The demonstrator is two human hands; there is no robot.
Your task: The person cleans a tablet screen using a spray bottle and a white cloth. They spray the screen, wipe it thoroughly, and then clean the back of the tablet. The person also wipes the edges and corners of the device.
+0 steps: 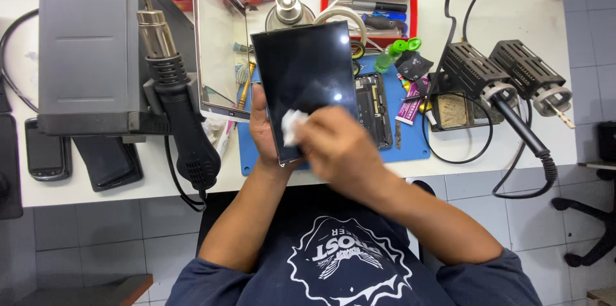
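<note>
My left hand holds a black glossy phone screen panel from underneath, tilted up toward me over the blue work mat. My right hand presses a small white wad of tissue against the lower part of the dark glass. An opened phone body with exposed parts lies on the mat just right of the panel.
A grey hot-air station with its black handle stands at left, two dark phones below it. A red tool tray, green-capped bottle, soldering iron holders and a glass-fronted frame crowd the bench.
</note>
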